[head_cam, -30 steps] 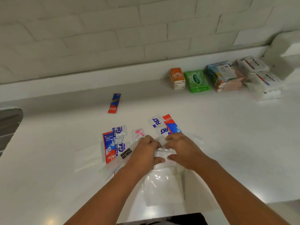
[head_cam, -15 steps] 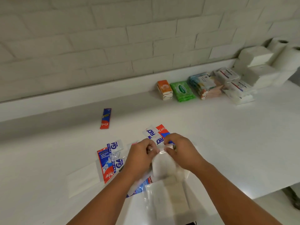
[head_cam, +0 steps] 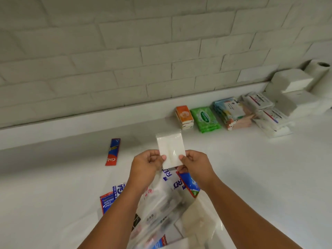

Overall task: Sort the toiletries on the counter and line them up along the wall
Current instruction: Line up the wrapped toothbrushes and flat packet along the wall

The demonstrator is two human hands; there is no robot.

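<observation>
A: Counter (head_cam: 251, 168)?
B: Packs (head_cam: 206, 119) line the wall at far right. Loose sachets (head_cam: 107, 202) lie under the forearms.
A: Hands?
B: Left hand (head_cam: 146, 163) and right hand (head_cam: 195, 164) each pinch a lower side edge of one white packet (head_cam: 170, 148), thumbs in front. Packet upright, above the sachets, off the counter.

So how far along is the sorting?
Partway. Orange pack, green wipes and white packs already sit along the wall. The left hand and right hand hold a white packet. Loose sachets under the hands and one red sachet further back remain.
</observation>
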